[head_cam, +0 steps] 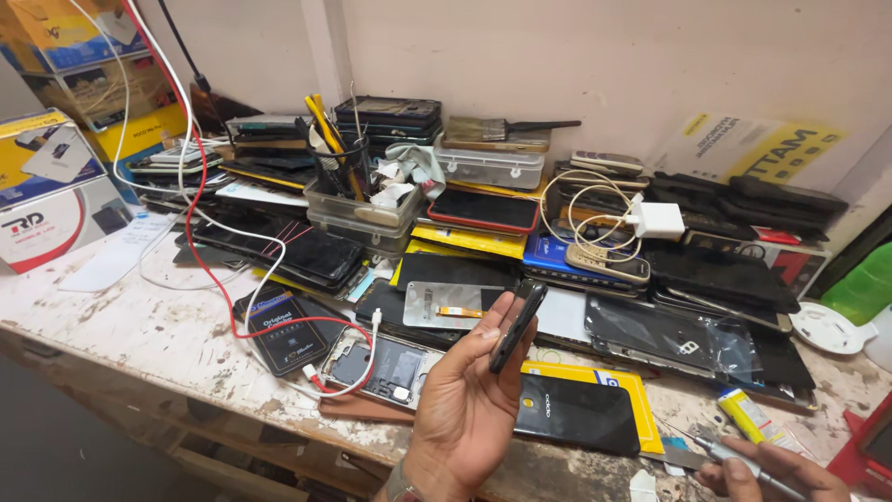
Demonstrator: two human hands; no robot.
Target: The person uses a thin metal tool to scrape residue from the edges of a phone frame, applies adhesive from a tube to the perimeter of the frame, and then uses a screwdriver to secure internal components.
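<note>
Looking down from the head view, we held a dark phone (518,325) edge-on in our left hand (465,404), the palm turned up and the fingers (483,327) curled round its lower half, so that hand was closed on it. The phone's long axis ran tilted, its top end leaning up and to the right, away from the wrist, and it sat raised above the cluttered workbench (139,325) rather than lying on it. Our right hand (767,472) was low at the right edge of the view, well apart from the phone, its fingers wrapped round a slim metal tool (743,460) whose tip pointed left and slightly up, toward the phone. The left hand was plainly the nearer one, since it carried the phone; the tool's tip lay below and to the right of it. Under the raised phone rested a black phone on a yellow box (581,409), and left of the hand an opened phone (386,367) with a red cable (200,232) looping past it.
</note>
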